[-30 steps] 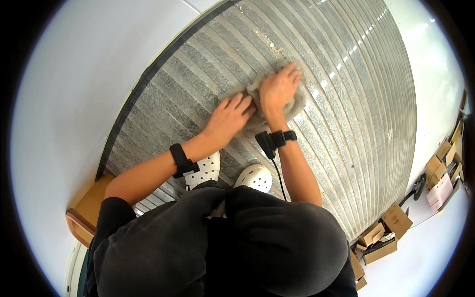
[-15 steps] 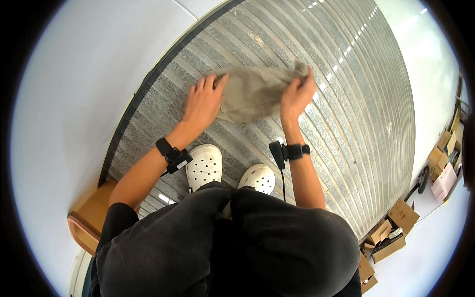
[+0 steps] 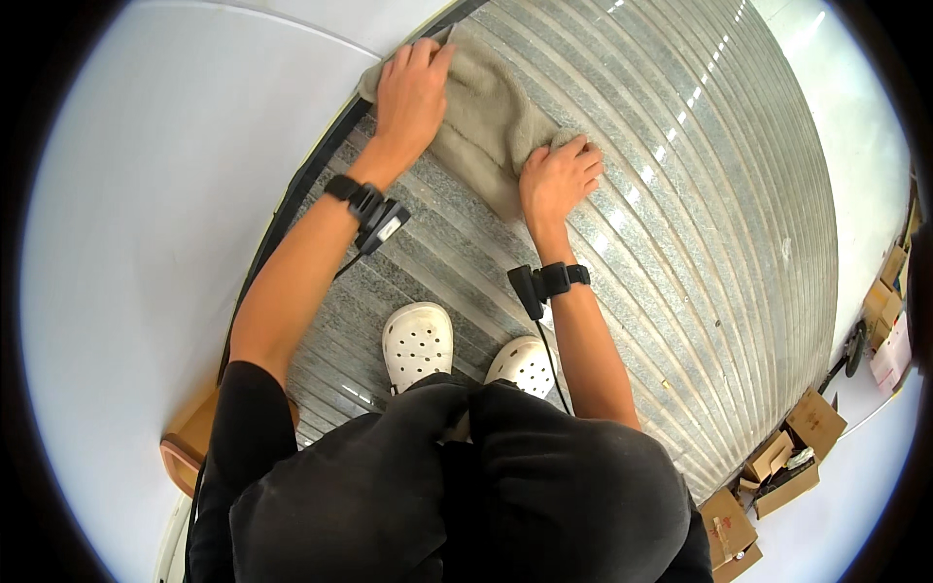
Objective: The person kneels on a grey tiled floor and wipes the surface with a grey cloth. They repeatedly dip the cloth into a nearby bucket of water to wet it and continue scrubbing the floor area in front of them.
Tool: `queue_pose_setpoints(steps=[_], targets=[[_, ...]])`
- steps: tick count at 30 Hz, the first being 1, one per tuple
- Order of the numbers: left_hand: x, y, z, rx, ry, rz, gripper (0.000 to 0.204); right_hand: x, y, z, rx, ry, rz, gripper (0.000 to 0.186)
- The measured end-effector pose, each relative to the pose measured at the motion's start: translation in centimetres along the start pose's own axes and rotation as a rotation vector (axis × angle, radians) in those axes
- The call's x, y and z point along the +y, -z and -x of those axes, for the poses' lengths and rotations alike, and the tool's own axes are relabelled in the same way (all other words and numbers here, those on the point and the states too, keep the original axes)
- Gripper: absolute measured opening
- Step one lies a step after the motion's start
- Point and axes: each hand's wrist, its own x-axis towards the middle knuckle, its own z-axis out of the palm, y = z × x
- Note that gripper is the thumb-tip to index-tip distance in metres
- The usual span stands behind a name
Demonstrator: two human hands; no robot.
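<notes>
A grey-beige cloth (image 3: 486,112) lies spread on the striped grey floor (image 3: 671,282), with one corner lapping over the dark edging at the wall. On that far-left corner my left hand (image 3: 412,102) presses down, its fingers curled onto the fabric. My right hand (image 3: 559,185) is closed on the bunched right end of the cloth, lower and nearer to me. A fold runs through the fabric between the two hands. Each wrist carries a black strap with a small device.
My white clogs (image 3: 418,340) stand on the floor just below the cloth. A white wall (image 3: 185,194) with dark edging (image 3: 292,199) bounds the left side. A brown wooden piece (image 3: 190,442) is at lower left. Cardboard boxes (image 3: 787,457) stand at lower right.
My left hand has moved up and away to the wall edging, taking its end of the cloth along. My right hand has shifted slightly left and nearer. The cloth now lies slanted.
</notes>
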Motion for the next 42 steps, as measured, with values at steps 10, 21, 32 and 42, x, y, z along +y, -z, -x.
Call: queue_pose_setpoints(steps=[10, 21, 32, 42], targets=[[0.3, -5.6, -1.5, -0.170, -0.022, -0.168, 0.051, -1.7, -0.2, 1.5, -0.042, 0.003, -0.205, 0.075], [0.0, -5.4, -1.7, -0.249, -0.200, 0.037, 0.034, -4.5, -1.3, 0.4, -0.124, 0.099, -0.296, 0.077], [-0.6, -4.9, -2.2, -0.347, -0.272, 0.175, 0.028, -2.9, -1.0, 1.5, 0.080, 0.169, -0.204, 0.057], [-0.1, -5.8, -2.2, -0.296, -0.228, 0.216, 0.016, -4.3, -4.8, -1.8, -0.054, 0.048, -0.172, 0.040]])
